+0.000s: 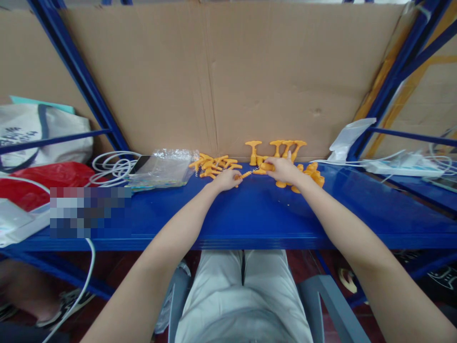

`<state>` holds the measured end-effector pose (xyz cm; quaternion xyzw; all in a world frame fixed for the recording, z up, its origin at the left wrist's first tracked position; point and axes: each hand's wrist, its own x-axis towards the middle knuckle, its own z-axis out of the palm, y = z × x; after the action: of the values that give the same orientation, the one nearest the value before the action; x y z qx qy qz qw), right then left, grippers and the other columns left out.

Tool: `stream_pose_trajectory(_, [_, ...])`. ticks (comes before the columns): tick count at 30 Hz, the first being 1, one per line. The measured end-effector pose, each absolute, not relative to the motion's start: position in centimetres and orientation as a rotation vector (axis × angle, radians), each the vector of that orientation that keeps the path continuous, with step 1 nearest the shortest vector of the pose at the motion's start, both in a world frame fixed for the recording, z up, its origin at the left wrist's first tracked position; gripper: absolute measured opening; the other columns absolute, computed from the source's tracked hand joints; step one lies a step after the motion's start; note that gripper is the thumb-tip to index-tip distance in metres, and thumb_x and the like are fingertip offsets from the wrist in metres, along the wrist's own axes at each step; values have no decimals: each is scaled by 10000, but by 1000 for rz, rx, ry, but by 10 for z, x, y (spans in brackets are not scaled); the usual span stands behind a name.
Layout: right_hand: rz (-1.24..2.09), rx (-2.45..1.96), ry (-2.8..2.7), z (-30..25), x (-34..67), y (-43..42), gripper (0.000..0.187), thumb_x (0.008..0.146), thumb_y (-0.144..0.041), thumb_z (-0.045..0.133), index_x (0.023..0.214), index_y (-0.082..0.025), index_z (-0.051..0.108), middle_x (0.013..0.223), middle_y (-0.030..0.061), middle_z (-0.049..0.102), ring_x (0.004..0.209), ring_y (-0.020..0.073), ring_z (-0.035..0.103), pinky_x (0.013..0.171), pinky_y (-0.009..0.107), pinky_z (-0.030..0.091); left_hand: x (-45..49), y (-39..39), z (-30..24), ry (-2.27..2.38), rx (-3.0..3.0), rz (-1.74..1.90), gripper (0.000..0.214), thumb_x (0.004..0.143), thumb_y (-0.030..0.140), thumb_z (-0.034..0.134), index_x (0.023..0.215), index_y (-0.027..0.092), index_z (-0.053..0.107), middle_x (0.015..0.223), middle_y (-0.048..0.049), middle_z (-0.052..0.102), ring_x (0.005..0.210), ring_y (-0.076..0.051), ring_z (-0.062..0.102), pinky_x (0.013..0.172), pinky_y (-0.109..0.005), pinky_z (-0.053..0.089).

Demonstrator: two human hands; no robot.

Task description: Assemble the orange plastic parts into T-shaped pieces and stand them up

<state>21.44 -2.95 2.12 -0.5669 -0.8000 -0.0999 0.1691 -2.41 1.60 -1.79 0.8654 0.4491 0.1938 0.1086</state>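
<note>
My left hand is closed around a yellow corkscrew, whose spiral points right. My right hand grips a yellow hollow base piece, its near end close to the spiral's tip; whether the two touch I cannot tell. Left of these lies a pile of yellow corkscrew handles, some with metal spirals showing. Behind my hands, several T-shaped yellow pieces stand upright, one of them an upright corkscrew apart from the rest. More yellow base pieces are heaped beyond my right wrist, partly hidden by it.
A blue shelf table carries everything, with a cardboard panel behind. Plastic-wrapped packets and a coiled white cable lie left. A white power strip sits far right. Blue posts rise at both sides.
</note>
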Motion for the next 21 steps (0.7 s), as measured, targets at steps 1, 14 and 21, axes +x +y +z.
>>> stream_pose_trajectory(1, [-279, -1604, -2281, 21, 216, -29, 324, 885, -196, 563, 1194, -197, 661, 1226, 130, 725, 1187, 338, 654, 1078, 625, 389, -24, 16, -18, 1317, 2543, 568, 191, 890, 282, 563, 929, 191, 726, 688, -18, 710, 649, -183, 638, 656, -276, 470])
stream_pose_trajectory(14, [-251, -1475, -2443, 17, 219, -23, 381, 872, -140, 594, 1219, -240, 718, 1253, 111, 705, 1240, 331, 611, 1100, 614, 375, -23, 20, -24, 1388, 2597, 672, 227, 838, 273, 581, 973, 195, 746, 867, -51, 753, 787, -216, 680, 741, -301, 516])
stream_pose_trajectory(21, [-263, -1320, -2481, 7, 215, -16, 379, 932, -217, 574, 1294, -185, 681, 1230, 155, 704, 1190, 320, 635, 1109, 577, 365, -24, 24, -27, 1232, 2422, 1010, 273, 767, 164, 629, 1039, 179, 642, 707, 29, 637, 614, -139, 585, 635, -256, 481])
